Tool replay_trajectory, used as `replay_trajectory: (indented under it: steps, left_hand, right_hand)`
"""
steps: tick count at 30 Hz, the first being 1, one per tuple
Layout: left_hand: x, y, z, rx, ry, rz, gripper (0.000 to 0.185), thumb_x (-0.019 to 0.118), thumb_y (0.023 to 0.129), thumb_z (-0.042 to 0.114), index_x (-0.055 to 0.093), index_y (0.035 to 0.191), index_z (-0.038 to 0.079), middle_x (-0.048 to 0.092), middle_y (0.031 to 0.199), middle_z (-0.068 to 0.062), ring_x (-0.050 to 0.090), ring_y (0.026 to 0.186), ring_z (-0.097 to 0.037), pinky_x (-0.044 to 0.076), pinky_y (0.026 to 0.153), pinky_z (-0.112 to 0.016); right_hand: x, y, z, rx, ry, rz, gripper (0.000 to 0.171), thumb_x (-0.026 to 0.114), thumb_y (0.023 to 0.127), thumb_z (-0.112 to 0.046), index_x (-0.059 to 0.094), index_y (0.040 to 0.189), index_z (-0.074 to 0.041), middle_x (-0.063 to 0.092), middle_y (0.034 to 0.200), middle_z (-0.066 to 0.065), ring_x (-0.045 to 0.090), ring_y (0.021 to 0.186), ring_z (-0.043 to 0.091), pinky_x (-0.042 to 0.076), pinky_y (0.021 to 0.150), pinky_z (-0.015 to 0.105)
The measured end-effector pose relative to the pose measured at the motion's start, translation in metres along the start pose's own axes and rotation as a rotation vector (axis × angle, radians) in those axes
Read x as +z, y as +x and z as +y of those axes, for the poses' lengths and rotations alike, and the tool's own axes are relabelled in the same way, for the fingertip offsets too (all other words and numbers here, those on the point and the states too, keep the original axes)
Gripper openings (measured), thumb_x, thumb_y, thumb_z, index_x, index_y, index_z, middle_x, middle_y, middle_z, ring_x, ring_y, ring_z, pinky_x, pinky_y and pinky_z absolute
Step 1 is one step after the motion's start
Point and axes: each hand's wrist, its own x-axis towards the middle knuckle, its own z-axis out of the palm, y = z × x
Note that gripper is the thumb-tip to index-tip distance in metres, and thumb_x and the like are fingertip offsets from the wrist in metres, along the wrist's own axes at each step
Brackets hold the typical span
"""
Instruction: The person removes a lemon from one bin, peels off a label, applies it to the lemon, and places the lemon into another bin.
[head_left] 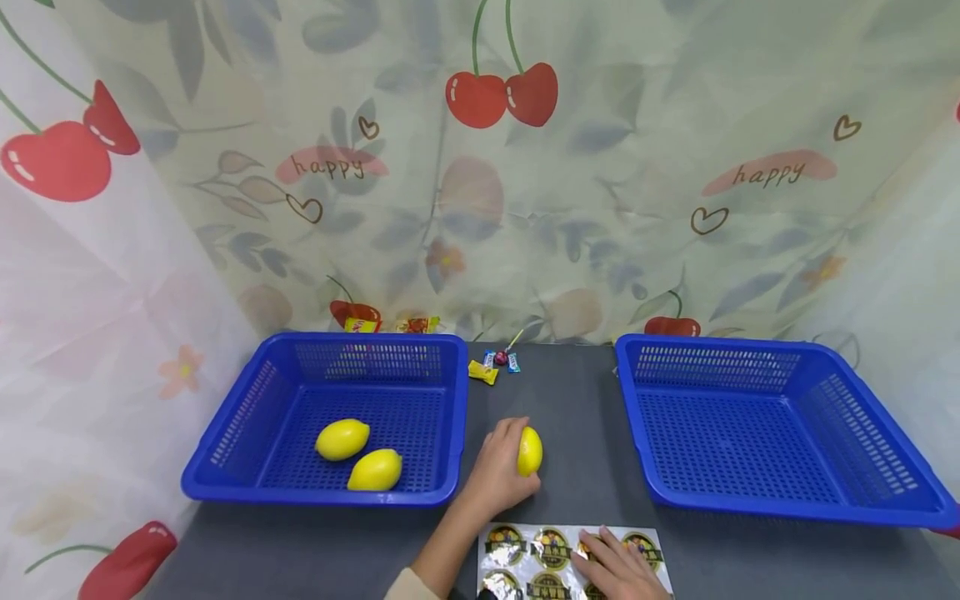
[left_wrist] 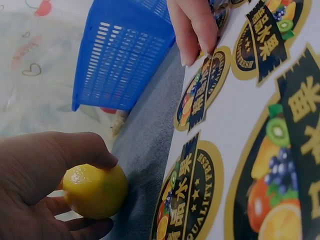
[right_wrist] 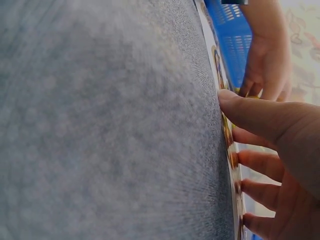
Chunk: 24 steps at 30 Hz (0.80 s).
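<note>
My left hand (head_left: 500,468) grips a yellow lemon (head_left: 530,452) between thumb and fingers, over the dark table between two blue baskets. In the left wrist view the lemon (left_wrist: 95,191) shows its rounded end, with the thumb across its top. My right hand (head_left: 618,567) rests with spread fingers on a white sheet of round fruit stickers (head_left: 537,528) at the near edge. The right wrist view has the fingertips (right_wrist: 250,159) touching that sheet, seen nearly edge-on. Two more lemons, one (head_left: 342,439) behind the other (head_left: 376,471), lie inside the left blue basket (head_left: 322,497).
The right blue basket (head_left: 795,514) has nothing in it. Beyond my left hand lie a yellow-wrapped candy (head_left: 483,372), a lollipop (head_left: 502,357) and small blue-white packets (head_left: 513,363). Bright snack packets (head_left: 417,325) show behind the left basket. A printed curtain (head_left: 570,208) encloses the back and sides.
</note>
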Motion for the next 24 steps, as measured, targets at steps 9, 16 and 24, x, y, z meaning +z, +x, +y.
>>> replay_trajectory:
  steps: [9,16,24]
  left_hand:
    - [0.0,0.0026,0.0,-0.015,0.0,-0.018,0.082,0.082,0.072,0.012,0.048,0.146,0.007,0.05,0.139,-0.014,0.053,0.117,-0.033,0.048,0.096,-0.045]
    - [0.0,0.0043,0.0024,-0.027,0.002,-0.035,0.081,0.082,0.074,0.013,0.047,0.147,0.008,0.049,0.14,-0.014,0.052,0.117,-0.033,0.048,0.098,-0.046]
    - [-0.0009,-0.0001,0.0013,-0.05,-0.027,-0.049,0.088,0.084,0.075,0.017,0.04,0.151,0.008,0.045,0.145,-0.015,0.05,0.121,-0.033,0.045,0.101,-0.048]
  right_hand:
    - [-0.0026,0.0006,-0.0007,0.002,0.016,-0.033,0.052,0.066,0.092,-0.049,0.066,0.133,-0.017,0.055,0.143,0.012,0.046,0.129,0.049,0.038,0.092,0.074]
    - [-0.0075,0.0029,-0.0006,0.037,0.067,-0.109,0.057,0.064,0.093,-0.052,0.064,0.136,-0.015,0.051,0.146,0.015,0.041,0.132,0.051,0.035,0.096,0.074]
    - [-0.0067,0.0023,-0.0033,0.051,0.064,-0.097,0.055,0.063,0.093,-0.053,0.065,0.134,-0.017,0.053,0.145,0.014,0.042,0.132,0.05,0.035,0.097,0.073]
